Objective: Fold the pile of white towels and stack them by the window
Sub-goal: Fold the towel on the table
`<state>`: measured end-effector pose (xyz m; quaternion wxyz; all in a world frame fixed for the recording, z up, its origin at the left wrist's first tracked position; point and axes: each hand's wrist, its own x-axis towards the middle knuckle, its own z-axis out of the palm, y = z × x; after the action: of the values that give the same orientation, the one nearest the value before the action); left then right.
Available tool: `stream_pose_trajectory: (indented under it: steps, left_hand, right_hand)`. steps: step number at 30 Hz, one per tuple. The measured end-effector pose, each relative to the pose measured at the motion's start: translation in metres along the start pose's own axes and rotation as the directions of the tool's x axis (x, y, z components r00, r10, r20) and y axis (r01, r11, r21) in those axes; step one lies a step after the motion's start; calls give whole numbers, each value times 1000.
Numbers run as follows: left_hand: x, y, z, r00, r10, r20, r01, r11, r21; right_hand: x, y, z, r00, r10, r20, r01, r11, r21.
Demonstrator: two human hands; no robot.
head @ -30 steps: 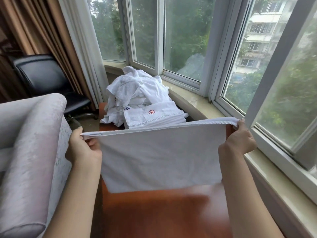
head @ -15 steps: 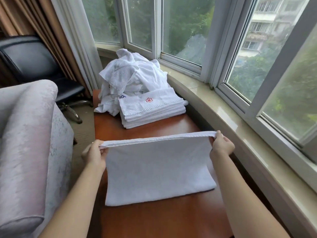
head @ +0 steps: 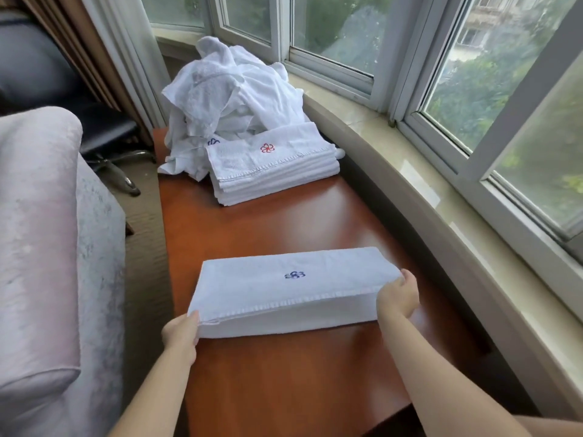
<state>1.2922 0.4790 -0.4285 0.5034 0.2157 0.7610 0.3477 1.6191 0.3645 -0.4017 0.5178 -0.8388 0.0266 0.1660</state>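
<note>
Now the white terry towel with the blue emblem (head: 290,288), hanging upright a moment ago, lies folded over on the red-brown wooden table (head: 284,383); my left hand (head: 181,337) and right hand (head: 398,297) pinch its near corners. Beyond it, the folded towel stack (head: 271,167) waits.

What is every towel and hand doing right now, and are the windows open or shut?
Towel with the blue flower: folded over on the table, near edge not yet flat.
Left hand: pinches the towel's near left corner.
Right hand: holds the towel's right end.
Folded stack: neat, red flower on top.
Unfolded pile: crumpled, behind the stack.
Windows: look shut.
</note>
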Motion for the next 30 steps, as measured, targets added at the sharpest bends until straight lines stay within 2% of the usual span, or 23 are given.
stream_pose_trajectory:
  steps: [3,6,8,10,13,18,20,23,25,27,30]
  left_hand:
    - [-3,-15,-2,997,-74,3,73,991,114]
    - [0,-21,-4,1000,16,3,-16,980,197]
    - [3,-22,-6,992,126,-22,-115,955,273]
    - [0,-19,-3,979,206,9,-197,919,341]
    - [-6,-17,5,977,204,62,-212,914,346]
    - [-4,-13,12,1000,-9,8,7,966,259]
    - [-5,-11,10,999,-23,37,13,968,252]
    - [-15,1,5,983,-69,171,38,983,178]
    - [-30,12,-1,941,-102,324,85,994,65]
    - [-41,26,-8,895,-72,440,79,997,2]
    - [-41,48,-24,846,-14,533,59,996,-68]
  right_hand:
    - [10,36,-4,971,223,81,-205,960,-192]
    - [14,50,-9,972,213,98,-160,909,-384]
    - [19,48,-10,976,207,73,-155,886,-438]
    - [25,43,-9,979,191,77,-133,874,-467]
    - [34,45,-4,967,184,175,-94,900,-425]
    - [46,43,8,941,233,247,-114,901,-419]
    - [38,32,10,942,184,280,-85,940,-331]
    - [23,19,15,907,169,386,-132,984,-122]
    - [3,9,16,890,155,430,-139,988,-69]
    - [-15,-5,19,878,144,456,-158,987,-7]
    - [-47,-25,28,868,91,488,-151,985,85]
